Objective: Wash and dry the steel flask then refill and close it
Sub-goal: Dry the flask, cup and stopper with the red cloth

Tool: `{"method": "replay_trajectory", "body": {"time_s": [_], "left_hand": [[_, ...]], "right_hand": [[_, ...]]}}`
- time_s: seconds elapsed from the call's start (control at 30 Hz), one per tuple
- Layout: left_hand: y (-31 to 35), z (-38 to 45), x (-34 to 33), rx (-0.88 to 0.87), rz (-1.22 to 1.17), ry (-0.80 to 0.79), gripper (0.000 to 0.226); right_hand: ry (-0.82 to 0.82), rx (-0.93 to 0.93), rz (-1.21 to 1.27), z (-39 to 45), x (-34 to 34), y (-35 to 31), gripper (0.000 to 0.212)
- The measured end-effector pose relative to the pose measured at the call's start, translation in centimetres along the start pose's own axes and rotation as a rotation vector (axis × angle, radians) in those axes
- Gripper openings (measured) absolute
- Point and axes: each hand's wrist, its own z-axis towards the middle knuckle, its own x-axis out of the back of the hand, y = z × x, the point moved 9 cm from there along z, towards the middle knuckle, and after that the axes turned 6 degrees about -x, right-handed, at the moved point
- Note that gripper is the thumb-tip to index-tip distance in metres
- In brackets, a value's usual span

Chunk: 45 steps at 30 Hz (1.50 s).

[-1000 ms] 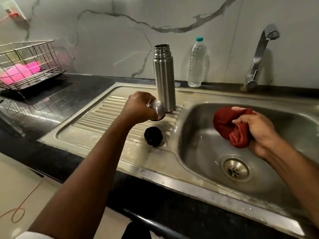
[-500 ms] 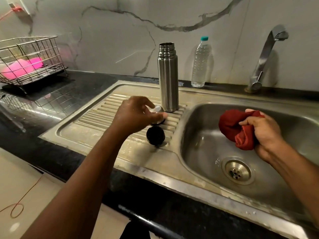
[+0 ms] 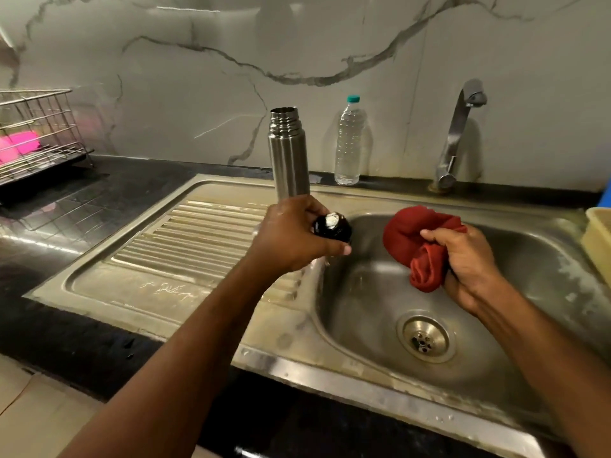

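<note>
My left hand (image 3: 291, 238) has set down the steel cup and now grips the black stopper (image 3: 331, 228), raised toward the red cloth (image 3: 417, 247) bunched in my right hand (image 3: 469, 264) for drying; the flask (image 3: 288, 153) stands open on the drainboard behind.

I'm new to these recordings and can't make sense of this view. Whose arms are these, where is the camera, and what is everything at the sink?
There is no machine here. The arms belong to a person, and the one picture comes from a wide-angle camera worn on their head, looking forward and down.

The left hand holds a black stopper, the flask's inner plug by the look of it, at the edge of the sink basin. The right hand grips a bunched red cloth over the basin.

Behind the left hand the steel flask stands upright and uncapped on the ribbed draining board. A capped clear plastic water bottle stands by the wall, with the tap to its right. At far left a wire dish rack holds something pink; what it is I cannot tell.
</note>
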Motion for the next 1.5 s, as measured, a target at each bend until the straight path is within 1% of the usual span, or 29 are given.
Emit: {"method": "replay_trajectory", "body": {"time_s": [0.07, 0.13, 0.17, 0.23, 0.3, 0.33, 0.37, 0.4, 0.47, 0.5, 0.53, 0.6, 0.63, 0.7, 0.8, 0.83, 0.87, 0.93, 0.97, 1.03, 1.17, 1.23, 1.33, 1.4, 1.5], "left_hand": [[1.0, 2.5, -2.6, -0.014, -0.109, 0.007, 0.063], [1.9, 4.3, -5.3, -0.020, -0.229, 0.008, 0.062], [2.1, 4.8, -6.8, -0.021, -0.297, 0.001, 0.060], [2.6, 5.3, -9.2, -0.046, -0.379, 0.004, 0.050], [2.3, 5.4, -10.6, -0.076, -0.388, 0.015, 0.042], [2.2, 5.4, -10.7, -0.100, -0.359, 0.024, 0.042], [2.1, 5.5, -10.5, -0.125, -0.333, 0.042, 0.041], [1.8, 5.6, -10.5, -0.144, -0.319, 0.050, 0.039], [1.9, 5.7, -10.4, -0.170, -0.279, 0.043, 0.036], [2.1, 5.6, -10.5, -0.176, -0.243, 0.043, 0.037], [2.2, 5.7, -10.5, -0.186, -0.221, 0.052, 0.038], [2.1, 6.2, -10.2, -0.204, -0.234, 0.106, 0.041], [1.6, 6.5, -9.9, -0.202, -0.248, 0.146, 0.040], [1.3, 6.6, -9.4, -0.204, -0.248, 0.191, 0.034], [3.2, 5.5, -9.6, -0.280, -0.256, 0.134, 0.034], [3.7, 5.3, -9.9, -0.295, -0.264, 0.123, 0.034], [3.7, 5.5, -10.0, -0.290, -0.278, 0.129, 0.031], [2.5, 6.3, -10.0, -0.219, -0.320, 0.160, 0.030], [1.6, 6.6, -10.0, -0.178, -0.340, 0.165, 0.030], [0.9, 6.5, -9.8, -0.148, -0.351, 0.157, 0.027], [3.1, 5.1, -10.1, -0.219, -0.364, 0.045, 0.026], [3.3, 5.3, -10.1, -0.209, -0.369, 0.042, 0.025], [2.0, 5.9, -9.2, -0.142, -0.387, 0.074, 0.022], [2.3, 5.8, -8.9, -0.165, -0.377, 0.072, 0.024], [3.8, 5.0, -9.8, -0.224, -0.373, 0.017, 0.027]], "right_hand": [[0.076, 0.105, 0.048, -0.2, 1.0, -1.7, 0.022], [0.117, 0.283, -0.066, -1.1, 1.4, -4.0, 0.032], [0.098, 0.388, -0.146, -1.6, 1.1, -5.0, 0.039], [-0.018, 0.552, -0.336, -2.9, -0.6, -5.9, 0.049], [-0.144, 0.674, -0.649, -3.5, -2.7, -4.9, 0.059], [-0.205, 0.706, -0.785, -3.3, -3.4, -3.8, 0.065], [-0.239, 0.691, -0.871, -2.8, -3.7, -2.9, 0.069], [-0.240, 0.623, -0.891, -2.2, -3.6, -2.1, 0.072], [-0.223, 0.513, -0.858, -1.0, -2.9, -1.5, 0.075], [-0.210, 0.499, -0.840, -0.8, -2.6, -1.5, 0.074], [-0.198, 0.512, -0.846, -0.8, -2.6, -1.8, 0.074], [-0.203, 0.612, -0.883, -1.6, -3.4, -2.6, 0.075], [-0.230, 0.662, -0.893, -2.0, -4.1, -2.7, 0.076], [-0.255, 0.681, -0.855, -2.2, -4.8, -2.6, 0.074], [-0.150, 0.635, -0.737, -1.4, -3.0, -3.3, 0.072], [-0.133, 0.644, -0.739, -1.4, -2.7, -3.5, 0.072], [-0.134, 0.667, -0.772, -1.6, -2.8, -3.6, 0.073], [-0.200, 0.729, -0.838, -2.2, -4.1, -3.2, 0.075], [-0.236, 0.731, -0.842, -2.4, -4.8, -2.8, 0.075], [-0.240, 0.711, -0.805, -2.4, -5.0, -2.6, 0.073], [-0.148, 0.659, -0.688, -1.9, -3.0, -3.6, 0.072], [-0.163, 0.698, -0.694, -2.3, -3.3, -3.9, 0.072], [-0.227, 0.757, -0.712, -3.1, -4.5, -3.6, 0.068], [-0.205, 0.745, -0.682, -2.7, -4.2, -3.7, 0.065], [-0.147, 0.709, -0.652, -1.8, -2.9, -4.1, 0.065]]}}
